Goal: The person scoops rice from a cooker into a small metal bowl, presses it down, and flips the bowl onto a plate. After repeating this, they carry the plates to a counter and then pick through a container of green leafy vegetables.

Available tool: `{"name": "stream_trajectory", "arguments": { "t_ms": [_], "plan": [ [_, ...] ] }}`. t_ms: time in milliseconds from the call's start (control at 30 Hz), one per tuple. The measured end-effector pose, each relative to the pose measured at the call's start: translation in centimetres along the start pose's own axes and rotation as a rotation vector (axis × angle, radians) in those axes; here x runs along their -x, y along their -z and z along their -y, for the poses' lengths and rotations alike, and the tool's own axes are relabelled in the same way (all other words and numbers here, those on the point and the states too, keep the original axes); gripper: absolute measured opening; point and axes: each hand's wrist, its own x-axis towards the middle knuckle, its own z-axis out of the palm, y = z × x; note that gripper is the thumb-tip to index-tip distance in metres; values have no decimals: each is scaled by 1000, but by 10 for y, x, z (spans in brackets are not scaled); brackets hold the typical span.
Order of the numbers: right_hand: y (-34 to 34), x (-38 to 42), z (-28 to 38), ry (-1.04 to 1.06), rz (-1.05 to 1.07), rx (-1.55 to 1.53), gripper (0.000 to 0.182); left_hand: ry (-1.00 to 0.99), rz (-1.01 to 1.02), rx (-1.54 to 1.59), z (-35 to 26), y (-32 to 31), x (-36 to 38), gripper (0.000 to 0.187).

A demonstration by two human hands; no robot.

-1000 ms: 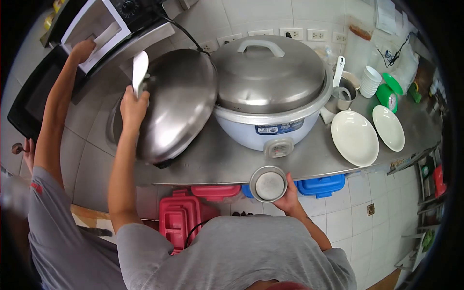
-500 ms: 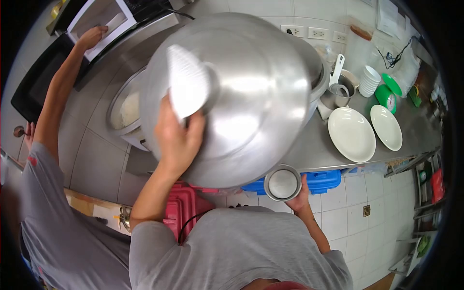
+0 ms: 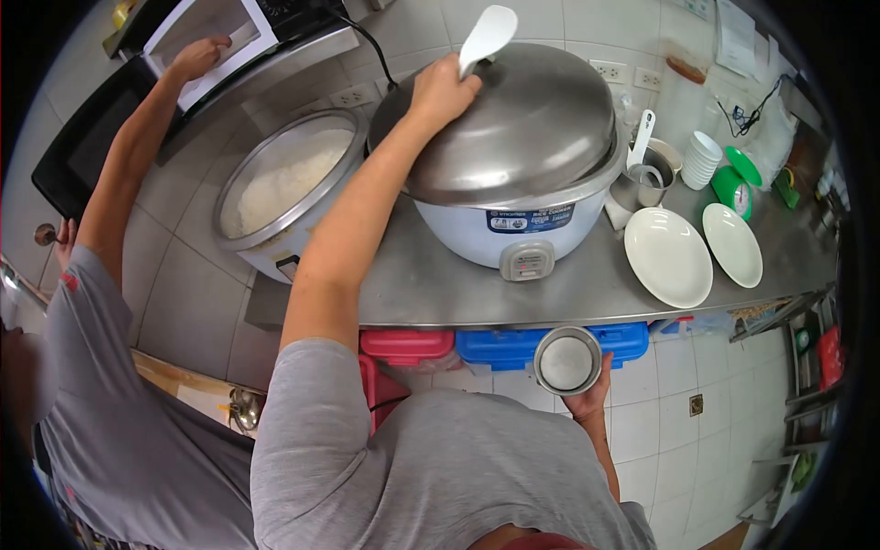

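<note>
My left hand (image 3: 444, 92) is closed around a white rice paddle (image 3: 489, 35) at the top of the big metal lid (image 3: 536, 124); the lid's knob is hidden under the fingers. That lid lies over the white rice cooker (image 3: 463, 234), tilted a little, with part of the rim showing at the right. Low in front of the counter, my right hand (image 3: 591, 392) holds a small round metal cup (image 3: 566, 364), its mouth facing up at me. Left of my arm stands a second, uncovered rice cooker (image 3: 229, 206) with white rice (image 3: 293, 179) inside.
Two white oval plates (image 3: 667, 258) (image 3: 733, 246), stacked white bowls (image 3: 702, 160), a green scale (image 3: 733, 190) and a metal pot (image 3: 632, 191) with a white-handled tool stand at right. At left, a co-worker's arm (image 3: 128, 160) reaches into an open microwave (image 3: 261, 41). Blue and pink bins (image 3: 500, 346) sit below.
The lid, raised close to me before, has gone away and down onto the rice cooker, my left hand with it. My right hand and the cup have shifted slightly right.
</note>
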Motion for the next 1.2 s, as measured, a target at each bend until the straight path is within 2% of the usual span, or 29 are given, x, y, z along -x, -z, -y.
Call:
{"name": "stream_trajectory", "arguments": {
  "t_ms": [67,233,367,467,500,567,667,767,867,967,1067,1200],
  "plan": [
    [-1,0,-1,-28,51,-10,70,47,6,-13,19,-1,-7,35],
    [-2,-13,-8,-70,10,-37,70,195,59,-10,50,3,-14,39],
    [-7,-33,-19,-94,-70,-103,77,197,57,24,68,-4,-19,36],
    [-28,-42,-26,-120,-32,-65,77,184,82,-50,88,-17,-30,36],
    [-36,-44,-28,-145,77,-97,72,179,105,-74,85,-15,-30,37],
    [-36,-48,-34,-172,95,-106,72,175,154,-122,80,-10,-29,39],
    [-36,-54,-42,-200,89,-98,74,76,37,-236,95,-15,-26,42],
    [-33,-59,-47,-232,41,-69,76,18,-92,-287,81,0,-5,51],
    [-38,-61,-47,-296,64,-82,73,220,111,-130,59,26,22,55],
    [-27,-72,-52,-345,40,-45,77,199,200,-163,76,45,49,58],
    [-35,-79,-56,-412,56,-37,77,344,227,-111,86,76,74,55],
    [-56,-86,-62,-488,88,-23,74,375,195,-212,121,122,96,50]
  ]
}}
